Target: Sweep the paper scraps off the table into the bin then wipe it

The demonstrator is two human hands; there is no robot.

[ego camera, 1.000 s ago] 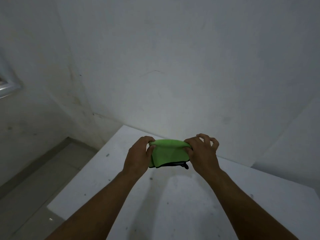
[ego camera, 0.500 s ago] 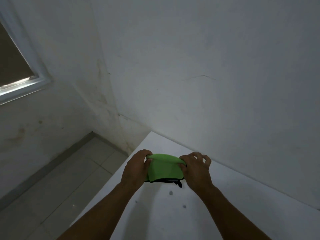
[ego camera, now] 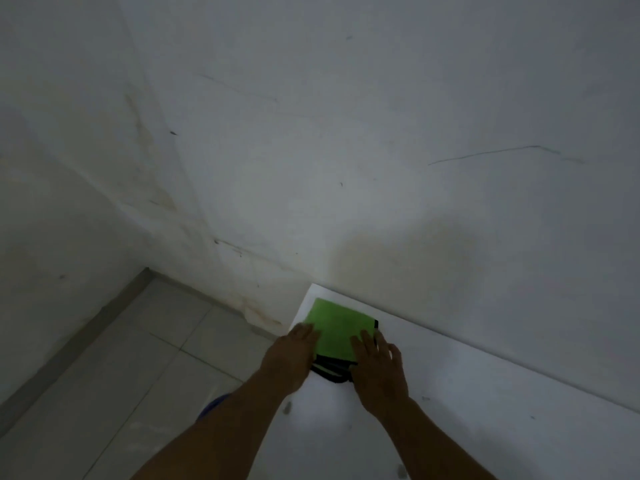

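At the far left corner of the white table [ego camera: 485,403], your green cloth [ego camera: 337,332] lies folded flat, its black trim showing at the near edge. Your left hand [ego camera: 291,358] rests palm-down on the cloth's left side, fingers extended, not clenched. Your right hand [ego camera: 379,365] presses flat on the cloth's right side, fingers spread, thumb out over the table. Neither hand grasps the cloth. A few small dark specks dot the tabletop near your forearms. Grey floor tiles [ego camera: 145,358] lie beyond the table's left edge.
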